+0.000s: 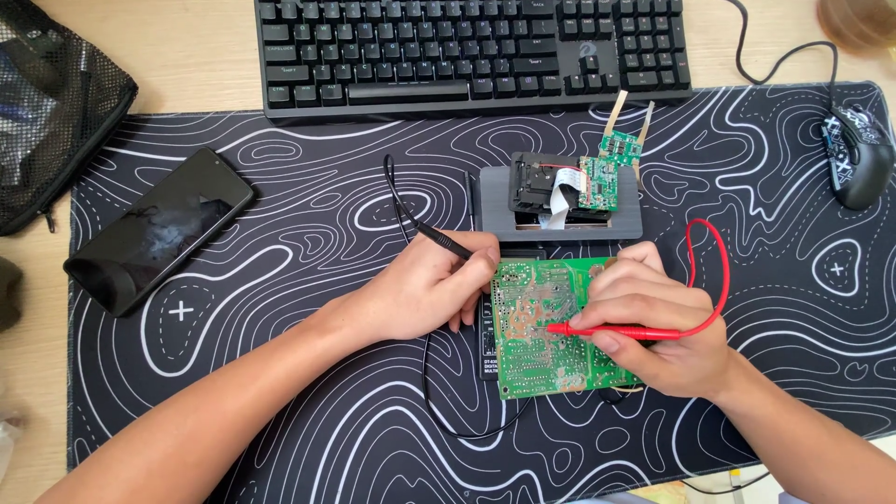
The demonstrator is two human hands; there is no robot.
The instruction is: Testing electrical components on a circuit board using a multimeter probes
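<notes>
A green circuit board lies solder side up on a black multimeter, in the middle of the desk mat. My left hand grips a black test probe, its tip near the board's upper left edge. My right hand grips a red test probe, whose tip touches the board near its middle. The red lead loops up and round to the right of that hand. The black lead runs up and away from my left hand.
A grey tray behind the board carries a black module with a ribbon cable and a small green board. A black phone lies at left, a keyboard at the back, a mouse at right, a mesh pouch far left.
</notes>
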